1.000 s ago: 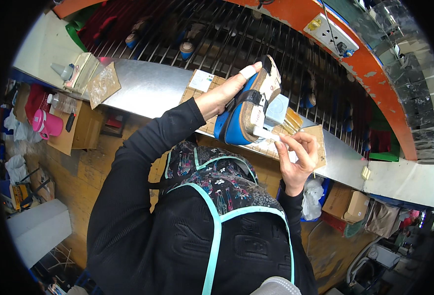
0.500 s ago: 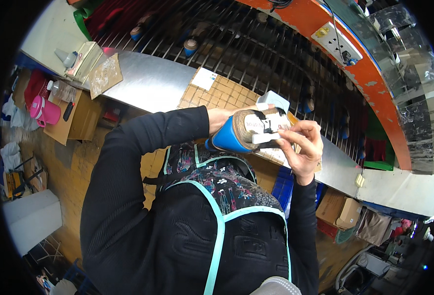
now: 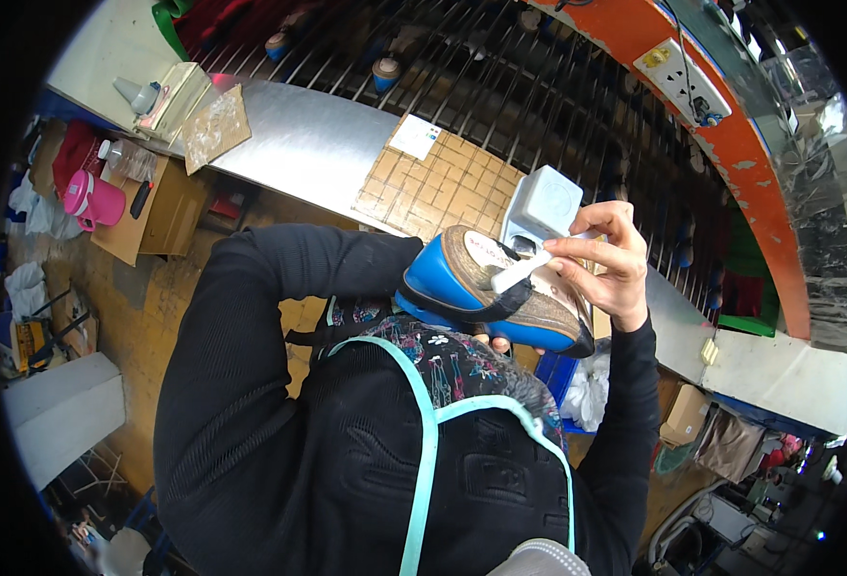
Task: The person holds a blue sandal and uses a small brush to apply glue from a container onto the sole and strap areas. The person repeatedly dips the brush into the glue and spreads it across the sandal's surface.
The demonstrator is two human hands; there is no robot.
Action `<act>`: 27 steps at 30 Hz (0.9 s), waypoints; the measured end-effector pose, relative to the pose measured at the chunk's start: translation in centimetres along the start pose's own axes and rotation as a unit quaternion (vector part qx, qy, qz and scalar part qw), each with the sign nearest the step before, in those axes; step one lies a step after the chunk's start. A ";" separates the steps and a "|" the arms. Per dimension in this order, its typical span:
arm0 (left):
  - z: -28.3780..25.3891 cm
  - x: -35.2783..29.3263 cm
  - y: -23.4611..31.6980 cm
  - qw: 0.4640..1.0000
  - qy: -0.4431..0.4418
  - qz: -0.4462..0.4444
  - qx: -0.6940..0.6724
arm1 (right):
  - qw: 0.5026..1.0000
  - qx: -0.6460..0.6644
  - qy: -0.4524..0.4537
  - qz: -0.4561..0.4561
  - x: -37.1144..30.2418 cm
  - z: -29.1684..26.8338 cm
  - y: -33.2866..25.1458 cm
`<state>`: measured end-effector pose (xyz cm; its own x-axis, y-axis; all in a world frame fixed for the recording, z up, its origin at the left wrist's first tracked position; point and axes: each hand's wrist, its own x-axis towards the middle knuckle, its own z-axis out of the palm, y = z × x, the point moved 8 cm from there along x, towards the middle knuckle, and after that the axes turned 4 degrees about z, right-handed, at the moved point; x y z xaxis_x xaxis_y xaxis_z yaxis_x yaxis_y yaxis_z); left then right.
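Observation:
My left hand [image 3: 493,344] supports a blue shoe last [image 3: 430,272] from beneath, its fingertips showing at the lower edge and the rest hidden. The last lies bottom up, with a brown fibrous sole, a pale label-like patch and a black strap [image 3: 508,305] wrapped across its middle. My right hand [image 3: 608,264] pinches a slim white stick-like tool [image 3: 520,274] between thumb and fingers. The tool's wide white end lies over the sole beside the strap. Just behind stands a pale grey container [image 3: 546,204] with a dark opening at its near side.
A grid-marked cardboard sheet [image 3: 443,178] lies on the metal bench [image 3: 294,144]. Beyond it runs a rack of metal rods [image 3: 462,96] with other blue lasts [image 3: 385,74]. An orange frame [image 3: 731,173] curves on the right. A pink jug [image 3: 97,200] stands at left.
The last has turned from end-on to lengthwise, showing more of its sole and strap. My left hand has gone underneath. My right hand has shifted slightly right, still pinching the white tool.

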<state>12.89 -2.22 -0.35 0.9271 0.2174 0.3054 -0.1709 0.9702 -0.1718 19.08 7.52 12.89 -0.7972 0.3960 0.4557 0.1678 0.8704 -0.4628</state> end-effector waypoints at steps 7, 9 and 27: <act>-0.6 -0.6 -0.5 0.997 0.004 0.027 0.078 | 0.999 -0.006 -0.051 0.001 0.4 0.8 -0.3; -1.0 -0.9 -0.2 0.986 0.027 0.046 0.156 | 0.997 -0.016 -0.070 -0.014 0.6 1.0 -0.6; -2.8 1.2 4.5 0.990 0.006 0.032 0.141 | 0.983 0.029 -0.007 0.180 -0.4 -3.2 1.7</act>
<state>14.14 2.12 -3.37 0.9155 0.2787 0.2902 -0.3130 0.9465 0.0782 21.59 9.73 14.36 -0.7005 0.6703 0.2448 0.4069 0.6570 -0.6346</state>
